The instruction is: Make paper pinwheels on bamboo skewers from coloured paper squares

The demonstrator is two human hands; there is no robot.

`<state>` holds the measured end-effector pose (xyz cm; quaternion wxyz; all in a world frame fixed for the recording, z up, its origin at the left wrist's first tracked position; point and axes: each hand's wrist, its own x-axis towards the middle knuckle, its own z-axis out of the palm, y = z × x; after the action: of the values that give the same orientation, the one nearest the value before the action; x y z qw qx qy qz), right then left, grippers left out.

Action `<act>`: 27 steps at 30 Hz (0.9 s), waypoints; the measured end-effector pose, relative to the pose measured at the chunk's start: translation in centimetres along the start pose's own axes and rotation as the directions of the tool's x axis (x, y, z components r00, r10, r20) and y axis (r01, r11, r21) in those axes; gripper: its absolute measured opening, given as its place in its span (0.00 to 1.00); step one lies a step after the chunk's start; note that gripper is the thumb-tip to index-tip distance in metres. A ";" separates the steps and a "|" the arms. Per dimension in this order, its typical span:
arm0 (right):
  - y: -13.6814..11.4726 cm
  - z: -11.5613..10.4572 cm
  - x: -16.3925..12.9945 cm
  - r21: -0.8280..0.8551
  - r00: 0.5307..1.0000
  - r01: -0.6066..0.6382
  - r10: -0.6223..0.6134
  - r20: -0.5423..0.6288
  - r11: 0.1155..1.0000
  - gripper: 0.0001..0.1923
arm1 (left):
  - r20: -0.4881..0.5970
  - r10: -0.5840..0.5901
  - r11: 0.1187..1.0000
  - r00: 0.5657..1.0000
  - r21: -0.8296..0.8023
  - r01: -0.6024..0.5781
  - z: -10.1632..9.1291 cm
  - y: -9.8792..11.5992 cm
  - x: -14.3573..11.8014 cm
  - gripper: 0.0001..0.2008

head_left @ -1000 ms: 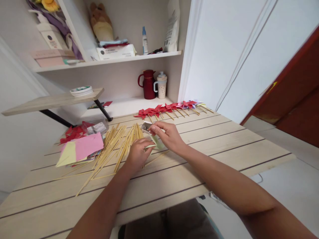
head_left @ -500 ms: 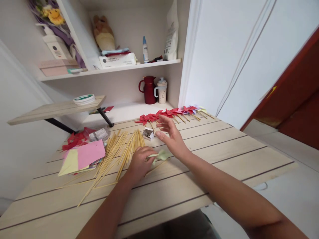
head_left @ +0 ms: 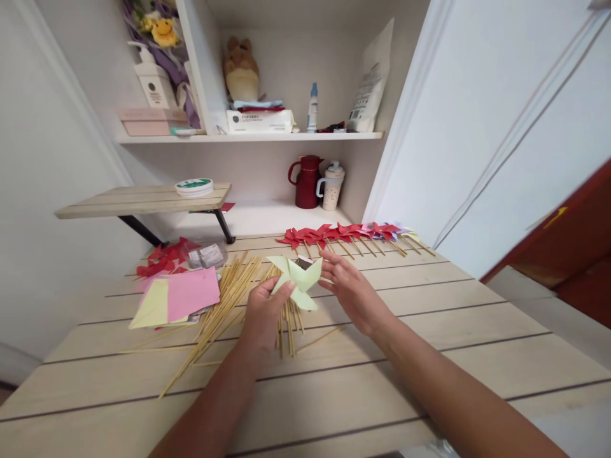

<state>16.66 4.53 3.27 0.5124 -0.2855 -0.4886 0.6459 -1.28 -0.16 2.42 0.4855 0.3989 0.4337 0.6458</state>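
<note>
My left hand pinches a pale green paper pinwheel by its left blade, raised over the table. Just right of the pinwheel is my right hand, fingers stretched out and holding nothing; whether its fingertips touch the right blade I cannot tell. A small box shows partly behind the pinwheel. Thin wooden sticks lie under and below the pinwheel, partly hidden by it and my left hand. One loose stick rests apart, nearer my right forearm.
A larger pile of sticks spreads to the left, beside pink and yellow paper sheets. Red paper pieces and a clear packet lie behind. Finished pinwheels on sticks line the back edge. A raised wooden stand stands back left.
My left hand has lifted the green pinwheel from the table and turned it face up. My right hand has come down beside it. The view has shifted left.
</note>
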 end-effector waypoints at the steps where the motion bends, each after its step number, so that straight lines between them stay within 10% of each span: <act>1: 0.1 0.2 -0.1 -0.017 1.000 -0.012 0.012 0.007 1.000 0.30 | 0.002 -0.004 0.999 1.000 -0.033 0.004 -0.1 -0.1 0.1 0.18; 27: 0.4 1.9 -0.6 -0.019 0.993 -0.118 0.118 0.005 0.993 0.19 | -0.024 -0.096 0.994 0.995 0.047 0.097 0.9 -1.0 -0.7 0.18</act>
<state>15.01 3.28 3.52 0.4693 -0.3164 -0.4784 0.6714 -0.03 -0.53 1.72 0.5018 0.3821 0.4730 0.6153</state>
